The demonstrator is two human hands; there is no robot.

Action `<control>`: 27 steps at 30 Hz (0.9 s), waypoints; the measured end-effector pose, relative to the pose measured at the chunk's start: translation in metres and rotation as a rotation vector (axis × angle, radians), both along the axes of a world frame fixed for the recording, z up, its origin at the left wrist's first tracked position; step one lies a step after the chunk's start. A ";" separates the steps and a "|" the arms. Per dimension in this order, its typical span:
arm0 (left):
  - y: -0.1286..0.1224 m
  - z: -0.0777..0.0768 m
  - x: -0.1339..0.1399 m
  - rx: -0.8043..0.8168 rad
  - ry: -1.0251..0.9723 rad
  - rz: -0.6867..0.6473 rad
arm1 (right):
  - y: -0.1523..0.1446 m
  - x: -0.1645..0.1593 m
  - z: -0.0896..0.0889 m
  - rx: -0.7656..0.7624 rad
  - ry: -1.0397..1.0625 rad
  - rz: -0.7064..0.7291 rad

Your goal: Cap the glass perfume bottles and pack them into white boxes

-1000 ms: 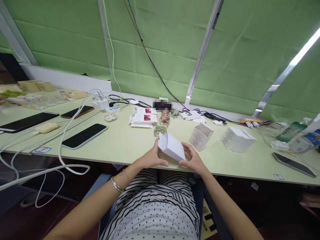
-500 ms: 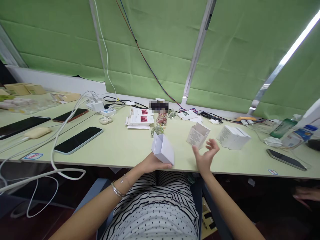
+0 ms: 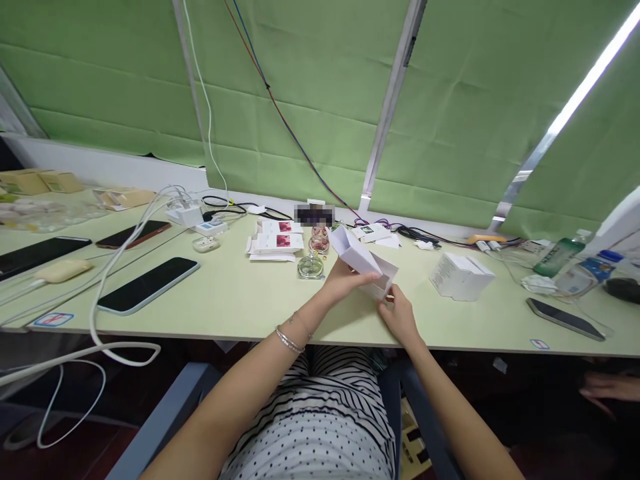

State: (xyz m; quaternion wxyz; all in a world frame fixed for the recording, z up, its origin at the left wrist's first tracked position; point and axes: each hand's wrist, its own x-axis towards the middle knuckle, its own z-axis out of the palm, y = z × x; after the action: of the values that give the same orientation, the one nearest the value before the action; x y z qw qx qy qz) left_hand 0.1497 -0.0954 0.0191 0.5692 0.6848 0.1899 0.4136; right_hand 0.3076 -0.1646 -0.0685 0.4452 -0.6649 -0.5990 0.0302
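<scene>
My left hand (image 3: 344,285) is wrapped round a white paper carton (image 3: 354,252), tilted with its open end up and away from me. Just behind and to the right is a second carton with a grey-white inside (image 3: 388,272), its open end facing up. My right hand (image 3: 400,315) is closed on the lower right edge of that second carton. The white carton overlaps it in view, and I cannot tell whether one is inside the other. A clear glass bottle with green contents (image 3: 311,268) and a pinkish one (image 3: 319,241) stand beyond my left hand.
Flattened white boxes with red pictures (image 3: 277,241) lie left of the bottles. White boxes (image 3: 463,276) stand on the right. Phones (image 3: 150,285), cables, a charger block (image 3: 187,215) and a green bottle (image 3: 560,255) are also on the table. Another person's hand (image 3: 613,385) shows at far right.
My left hand has carried the white carton right and forward, up against the second carton. My right hand, spread apart from it before, has closed on the second carton's edge.
</scene>
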 end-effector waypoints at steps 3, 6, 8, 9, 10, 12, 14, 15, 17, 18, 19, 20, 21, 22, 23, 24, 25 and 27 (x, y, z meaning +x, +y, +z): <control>0.010 -0.001 0.007 0.103 0.081 0.184 | 0.001 -0.001 0.000 0.016 -0.053 -0.008; 0.007 -0.005 0.015 0.248 0.192 0.331 | 0.002 -0.003 -0.002 0.023 -0.108 -0.040; 0.002 -0.006 0.019 0.334 0.284 0.390 | 0.001 -0.004 -0.003 0.008 -0.121 -0.057; -0.001 -0.006 0.020 0.366 0.342 0.417 | 0.001 -0.005 -0.004 0.004 -0.129 -0.063; -0.002 -0.005 0.020 0.388 0.403 0.439 | 0.000 -0.005 -0.004 0.004 -0.141 -0.065; -0.004 -0.003 0.018 0.411 0.507 0.459 | 0.000 -0.006 -0.004 0.022 -0.178 -0.066; -0.004 -0.003 0.015 0.418 0.571 0.440 | -0.001 -0.007 -0.005 0.039 -0.218 -0.067; -0.003 -0.005 0.014 0.417 0.591 0.419 | -0.001 -0.007 -0.005 0.041 -0.231 -0.069; 0.000 -0.010 0.013 0.402 0.622 0.350 | -0.001 -0.008 -0.004 0.033 -0.236 -0.085; 0.002 -0.013 0.013 0.386 0.633 0.296 | -0.001 -0.008 -0.004 0.025 -0.226 -0.092; 0.003 -0.015 0.013 0.367 0.636 0.243 | -0.001 -0.009 -0.003 0.017 -0.212 -0.096; 0.004 -0.015 0.014 0.354 0.617 0.211 | -0.001 -0.009 -0.002 0.007 -0.198 -0.098; 0.005 -0.013 0.014 0.364 0.571 0.211 | -0.001 -0.009 -0.001 -0.001 -0.187 -0.100; 0.006 -0.009 0.013 0.403 0.496 0.245 | -0.001 -0.009 -0.001 -0.009 -0.180 -0.103; 0.007 -0.002 0.012 0.474 0.404 0.302 | -0.001 -0.009 0.000 -0.015 -0.179 -0.110; 0.009 0.007 0.011 0.581 0.304 0.367 | 0.000 -0.009 0.000 -0.019 -0.181 -0.119; 0.010 0.017 0.010 0.714 0.229 0.401 | 0.000 -0.009 0.001 -0.021 -0.185 -0.125; 0.015 0.037 0.009 0.967 0.211 0.365 | 0.000 -0.009 0.000 -0.018 -0.192 -0.126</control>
State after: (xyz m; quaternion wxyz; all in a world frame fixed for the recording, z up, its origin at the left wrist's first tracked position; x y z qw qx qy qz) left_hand 0.1588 -0.0806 0.0558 0.0849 0.8628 0.1497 0.4753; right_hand 0.2987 -0.1642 -0.0681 0.3806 -0.7051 -0.5956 -0.0563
